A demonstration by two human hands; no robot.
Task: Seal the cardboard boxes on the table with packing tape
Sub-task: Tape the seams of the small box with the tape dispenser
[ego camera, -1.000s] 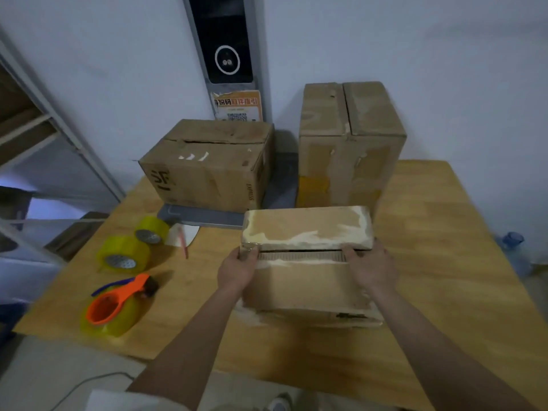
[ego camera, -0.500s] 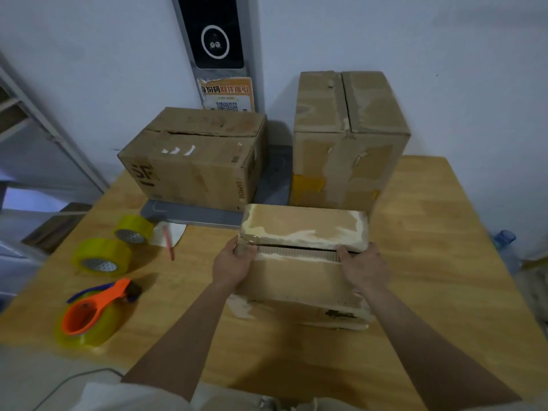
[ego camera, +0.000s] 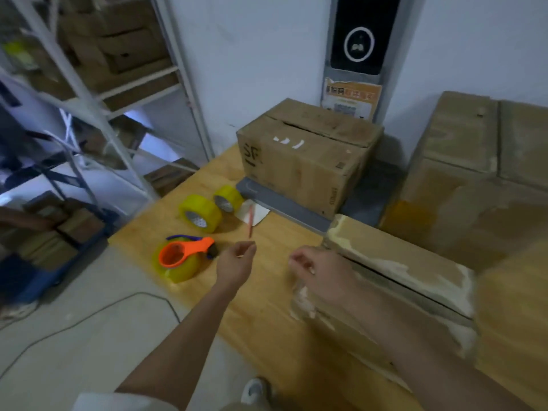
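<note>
The wooden table [ego camera: 267,315] is seen carrying a tall box [ego camera: 480,179] and a lower printed box [ego camera: 305,161] at the back. A flat box [ego camera: 400,280] is laid near the front, long axis running left-back to right-front. An orange tape dispenser [ego camera: 178,258] is pointed right. Both the left hand [ego camera: 235,264] and right hand [ego camera: 320,271] are held empty, fingers loosely curled.

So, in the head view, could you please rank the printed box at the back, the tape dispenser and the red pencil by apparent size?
1. Printed box
2. Tape dispenser, though it sits nearer the camera
3. Red pencil, thinnest by far
</note>
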